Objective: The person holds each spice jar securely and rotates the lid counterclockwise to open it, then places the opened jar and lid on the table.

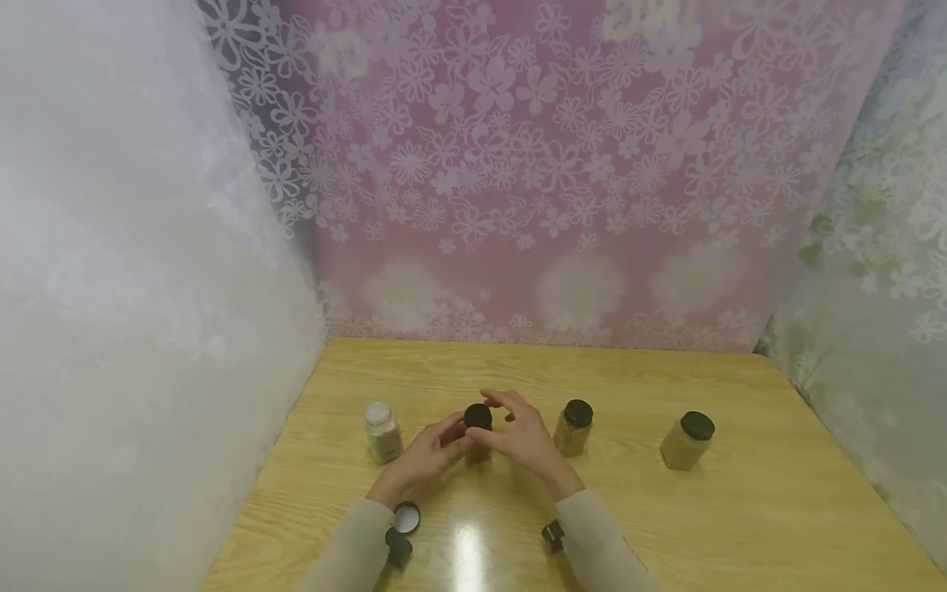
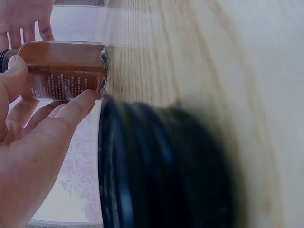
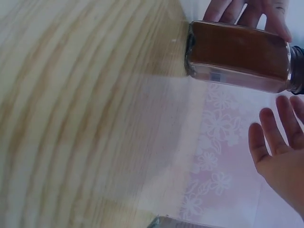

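A jar of brown powder (image 1: 478, 448) with a black cap (image 1: 478, 415) stands on the wooden table (image 1: 740, 510) between both hands. My left hand (image 1: 432, 450) grips the jar's body; in the left wrist view the thumb and fingers (image 2: 71, 107) pinch the jar (image 2: 66, 71). My right hand (image 1: 521, 432) arches over the cap. Its fingers (image 3: 280, 128) show spread and straight in the right wrist view, a small gap away from the jar (image 3: 237, 54).
A jar of white powder (image 1: 381, 432) with no black cap stands to the left. A loose black cap (image 1: 406, 518) lies upside down by my left wrist and looms blurred (image 2: 161, 166). Two capped jars (image 1: 573, 427) (image 1: 686, 441) stand to the right. Patterned walls close three sides.
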The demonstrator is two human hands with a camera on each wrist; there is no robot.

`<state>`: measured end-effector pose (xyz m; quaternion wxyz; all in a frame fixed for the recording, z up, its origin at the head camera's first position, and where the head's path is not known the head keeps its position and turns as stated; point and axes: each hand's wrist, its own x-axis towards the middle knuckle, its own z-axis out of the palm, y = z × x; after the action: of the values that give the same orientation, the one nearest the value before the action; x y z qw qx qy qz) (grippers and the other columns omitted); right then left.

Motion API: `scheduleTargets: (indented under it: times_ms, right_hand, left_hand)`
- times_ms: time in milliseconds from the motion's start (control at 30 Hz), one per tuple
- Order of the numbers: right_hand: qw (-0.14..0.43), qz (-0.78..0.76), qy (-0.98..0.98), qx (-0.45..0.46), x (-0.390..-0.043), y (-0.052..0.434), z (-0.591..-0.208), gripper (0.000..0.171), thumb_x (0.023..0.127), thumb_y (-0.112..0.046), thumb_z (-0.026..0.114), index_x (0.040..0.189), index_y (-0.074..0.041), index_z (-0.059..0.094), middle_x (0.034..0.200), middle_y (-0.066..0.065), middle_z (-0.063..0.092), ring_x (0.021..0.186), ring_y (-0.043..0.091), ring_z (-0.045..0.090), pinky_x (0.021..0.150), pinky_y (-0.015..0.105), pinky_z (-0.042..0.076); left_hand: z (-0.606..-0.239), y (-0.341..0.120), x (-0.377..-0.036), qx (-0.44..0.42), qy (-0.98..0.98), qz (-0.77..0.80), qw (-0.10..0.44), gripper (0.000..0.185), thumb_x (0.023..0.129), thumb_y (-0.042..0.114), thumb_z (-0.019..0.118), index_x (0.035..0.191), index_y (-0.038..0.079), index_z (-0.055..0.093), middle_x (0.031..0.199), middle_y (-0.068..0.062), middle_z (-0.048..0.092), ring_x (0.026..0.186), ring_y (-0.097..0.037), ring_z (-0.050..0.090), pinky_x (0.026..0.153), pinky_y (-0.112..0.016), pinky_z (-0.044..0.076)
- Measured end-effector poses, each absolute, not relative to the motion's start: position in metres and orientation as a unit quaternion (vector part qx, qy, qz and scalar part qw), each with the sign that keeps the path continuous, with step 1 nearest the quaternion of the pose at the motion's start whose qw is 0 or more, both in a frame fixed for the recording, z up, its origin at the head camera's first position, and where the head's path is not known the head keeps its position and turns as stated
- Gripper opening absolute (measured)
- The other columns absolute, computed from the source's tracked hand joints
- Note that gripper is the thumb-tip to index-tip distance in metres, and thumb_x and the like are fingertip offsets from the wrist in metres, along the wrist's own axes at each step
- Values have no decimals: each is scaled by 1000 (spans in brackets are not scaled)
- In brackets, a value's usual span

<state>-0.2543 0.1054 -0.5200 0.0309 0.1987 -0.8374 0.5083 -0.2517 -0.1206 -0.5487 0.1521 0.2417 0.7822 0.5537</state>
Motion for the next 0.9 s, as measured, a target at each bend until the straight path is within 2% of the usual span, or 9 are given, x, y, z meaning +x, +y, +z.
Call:
scheduleTargets:
  times_ms: [167, 267, 367, 467, 600, 700, 767, 833, 900]
  right_hand:
    - [49, 495, -846, 191, -253, 104, -519, 53, 86, -36, 90, 131, -16, 71, 123, -5, 68, 119, 24, 63, 105, 56, 50]
    - [51, 487, -849, 201, -253, 104, -518, 47, 90, -29, 87, 132, -16, 72, 125, -5, 69, 119, 20, 63, 105, 55, 51]
    - [46, 475, -852, 213, -254, 104, -515, 49, 91, -23, 84, 138, -15, 69, 132, 0, 69, 123, 24, 62, 104, 57, 51]
    - [40, 456, -862, 215, -254, 103, -513, 59, 92, -29, 84, 145, -14, 64, 139, 6, 64, 128, 30, 60, 104, 59, 52]
    - [49, 437, -874, 206, -254, 101, -511, 62, 91, -44, 84, 142, -15, 65, 131, 4, 64, 123, 32, 61, 100, 56, 54]
    - [58, 443, -870, 210, -254, 100, -510, 50, 92, -36, 85, 135, -15, 70, 123, 1, 64, 118, 31, 62, 98, 57, 54]
    - [61, 445, -866, 222, -253, 101, -510, 44, 93, -27, 84, 133, -15, 72, 125, 2, 65, 118, 30, 62, 99, 59, 54]
    - [55, 445, -864, 231, -253, 101, -509, 45, 93, -20, 82, 136, -14, 71, 130, 4, 64, 122, 29, 61, 102, 60, 53]
    - [52, 438, -866, 237, -253, 101, -508, 50, 93, -20, 82, 140, -14, 68, 135, 6, 64, 126, 29, 60, 104, 60, 53]
  left_hand:
    - [-548, -121, -252, 245, 775, 560, 157, 56, 111, 32, 56, 164, 27, 38, 161, -13, 51, 149, -35, 50, 119, -55, 45]
    - [-548, -121, -253, 249, 774, 560, 156, 57, 111, 32, 56, 165, 26, 38, 161, -13, 51, 149, -35, 50, 119, -55, 45]
    - [-548, -120, -254, 251, 774, 560, 153, 58, 111, 31, 56, 165, 22, 36, 161, -15, 51, 149, -36, 50, 120, -55, 45]
    - [-548, -120, -255, 251, 774, 561, 151, 58, 111, 30, 56, 165, 20, 36, 161, -16, 50, 149, -37, 50, 120, -56, 44]
    - [-549, -120, -255, 251, 774, 561, 152, 58, 112, 29, 55, 165, 18, 36, 162, -18, 48, 149, -39, 49, 119, -57, 44]
    - [-548, -121, -254, 252, 772, 561, 156, 58, 112, 28, 55, 165, 19, 35, 163, -17, 47, 149, -39, 48, 120, -57, 44]
    - [-548, -121, -254, 253, 772, 561, 157, 59, 112, 29, 55, 166, 19, 35, 163, -18, 48, 150, -38, 48, 120, -57, 44]
    - [-548, -121, -254, 251, 773, 561, 158, 59, 111, 30, 55, 166, 19, 35, 162, -18, 49, 149, -38, 48, 120, -57, 44]
    - [-548, -120, -254, 249, 776, 558, 155, 59, 112, 31, 55, 166, 17, 35, 161, -19, 50, 148, -39, 49, 119, -57, 45]
